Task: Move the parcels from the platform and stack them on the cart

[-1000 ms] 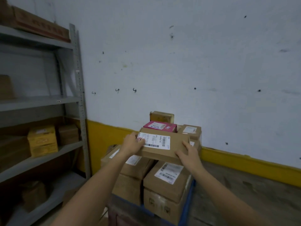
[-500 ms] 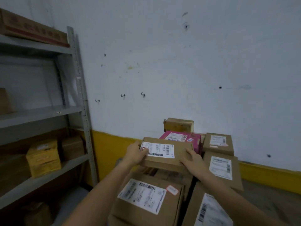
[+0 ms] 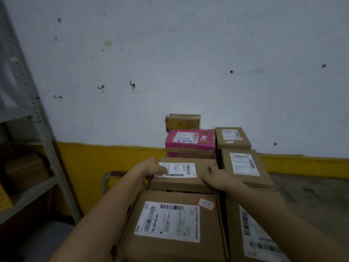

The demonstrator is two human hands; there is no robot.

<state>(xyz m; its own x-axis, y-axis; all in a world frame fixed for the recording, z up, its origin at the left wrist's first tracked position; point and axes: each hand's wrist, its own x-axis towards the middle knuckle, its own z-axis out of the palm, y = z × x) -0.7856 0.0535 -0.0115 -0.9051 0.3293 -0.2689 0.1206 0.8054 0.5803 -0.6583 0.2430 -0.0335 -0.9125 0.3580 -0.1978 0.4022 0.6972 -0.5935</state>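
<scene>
I hold a flat brown box (image 3: 186, 173) in the middle of the frame. My left hand (image 3: 149, 168) and right hand (image 3: 217, 177) clamp its sides. I think I am setting it on the stack. Next, let go gently.

Brown parcels (image 3: 184, 176) bear white barcode labels (image 3: 168, 222); one box (image 3: 189, 143) is pink; the white wall (image 3: 188, 53) has a yellow base band (image 3: 113, 156).

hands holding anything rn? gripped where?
Yes: both hands grip the flat brown cardboard parcel with a white label, left hand at its left end, right hand at its right end.
</scene>
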